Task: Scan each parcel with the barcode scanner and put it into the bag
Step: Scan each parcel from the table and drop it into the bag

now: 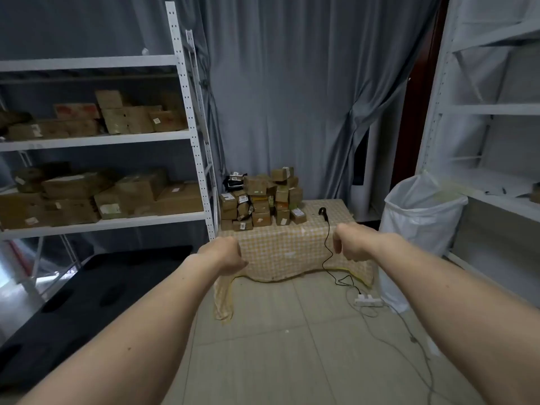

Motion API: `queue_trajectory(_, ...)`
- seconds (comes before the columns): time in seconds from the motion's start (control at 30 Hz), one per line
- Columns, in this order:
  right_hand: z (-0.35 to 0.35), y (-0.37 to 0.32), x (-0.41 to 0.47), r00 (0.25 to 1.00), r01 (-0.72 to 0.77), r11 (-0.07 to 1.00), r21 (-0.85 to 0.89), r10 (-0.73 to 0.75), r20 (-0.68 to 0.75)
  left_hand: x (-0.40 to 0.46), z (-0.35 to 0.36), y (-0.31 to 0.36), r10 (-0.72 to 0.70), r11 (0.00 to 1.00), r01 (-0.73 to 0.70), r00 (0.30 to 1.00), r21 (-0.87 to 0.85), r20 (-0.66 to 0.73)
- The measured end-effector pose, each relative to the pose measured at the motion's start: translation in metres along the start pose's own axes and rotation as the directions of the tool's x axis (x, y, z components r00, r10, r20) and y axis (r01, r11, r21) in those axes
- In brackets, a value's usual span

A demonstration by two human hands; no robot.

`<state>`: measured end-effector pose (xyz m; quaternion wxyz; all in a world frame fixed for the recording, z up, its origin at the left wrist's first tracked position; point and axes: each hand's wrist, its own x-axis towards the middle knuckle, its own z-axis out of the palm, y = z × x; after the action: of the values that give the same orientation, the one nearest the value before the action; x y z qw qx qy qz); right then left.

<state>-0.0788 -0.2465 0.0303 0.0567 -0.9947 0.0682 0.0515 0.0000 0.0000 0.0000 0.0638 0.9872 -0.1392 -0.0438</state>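
A pile of small brown cardboard parcels (260,200) is stacked at the back left of a low table (292,247) covered with a yellow checked cloth. A black barcode scanner (323,213) stands on the table to the right of the pile, its cable running down to the floor. A large white bag (420,226) stands open on the floor to the right of the table. Both my arms stretch forward. My left hand (226,255) and my right hand (352,242) hang in front of the table's near edge, fingers curled, holding nothing.
White metal shelves with larger cardboard boxes (102,197) stand on the left, with a black pallet (87,302) on the floor below. Another white shelf unit (482,112) stands on the right. A power strip (368,301) and cables lie on the tiled floor. Grey curtains hang behind.
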Motion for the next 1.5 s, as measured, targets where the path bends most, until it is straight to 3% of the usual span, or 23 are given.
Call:
queue_trajectory(0.23, 0.007, 0.023, 0.067, 1.000, 0.022, 1.000, 0.019, -0.023, 0.016, 0.057, 0.007, 0.001, -0.046, 0.998, 0.049, 0.995, -0.031, 0.086)
queue_trajectory(0.63, -0.012, 0.125, 0.229, 1.000, 0.023, 0.998, 0.057, -0.022, -0.007, 0.227, 0.006, 0.078, -0.040, 0.998, 0.043, 0.997, -0.042, 0.071)
queue_trajectory(0.8, -0.007, 0.146, 0.285, 0.999, 0.040, 0.998, 0.049, -0.041, 0.004, 0.274, 0.027, 0.087, -0.053, 0.998, 0.058, 0.988, -0.032, 0.142)
queue_trajectory(1.23, -0.010, 0.159, 0.445, 0.993, 0.022, 0.999, 0.047, -0.027, 0.112, 0.443, 0.032, 0.062, -0.081, 0.994, 0.095, 0.976, -0.057, 0.204)
queue_trajectory(1.5, -0.034, 0.130, 0.569, 0.998, 0.023, 0.999, 0.046, -0.026, 0.061, 0.566, 0.007, 0.015, -0.095, 0.992, 0.111, 0.972, -0.063, 0.214)
